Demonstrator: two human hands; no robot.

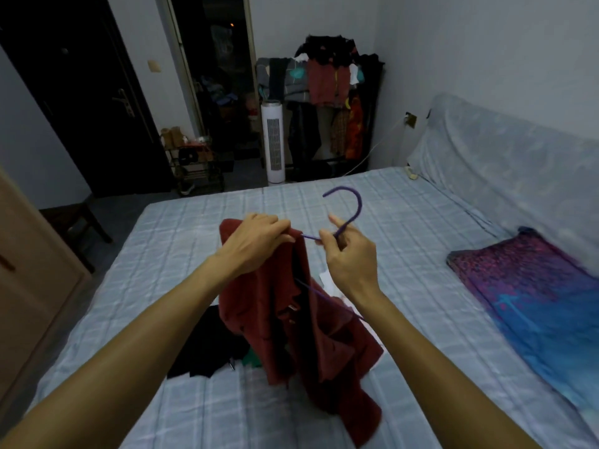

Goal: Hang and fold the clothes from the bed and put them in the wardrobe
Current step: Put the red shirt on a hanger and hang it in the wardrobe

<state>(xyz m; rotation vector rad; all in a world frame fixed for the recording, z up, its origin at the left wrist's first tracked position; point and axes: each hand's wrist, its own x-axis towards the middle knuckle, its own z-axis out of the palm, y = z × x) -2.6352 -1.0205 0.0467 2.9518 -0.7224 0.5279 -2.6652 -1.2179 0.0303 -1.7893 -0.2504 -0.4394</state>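
At the far left I see a dark door [81, 102] and, nearer, a pale wooden panel [35, 286] by the bed's edge. On the light blue checked bed [194, 228] a black garment [207, 345] lies flat, with a scrap of green cloth [251, 360] just beside it. Above these, my left hand [256, 244] is closed round the top of a dark red garment [311, 335], fingers bunching the fabric, and the rest hangs down toward the bed. My right hand [348, 254] pinches the neck of a purple hanger [348, 209], its hook curving up and one wire arm running into the red cloth. Behind stand a white tower fan [273, 140] and a loaded clothes rack [330, 92]. At the right lies a purple-and-blue cloth [534, 303].
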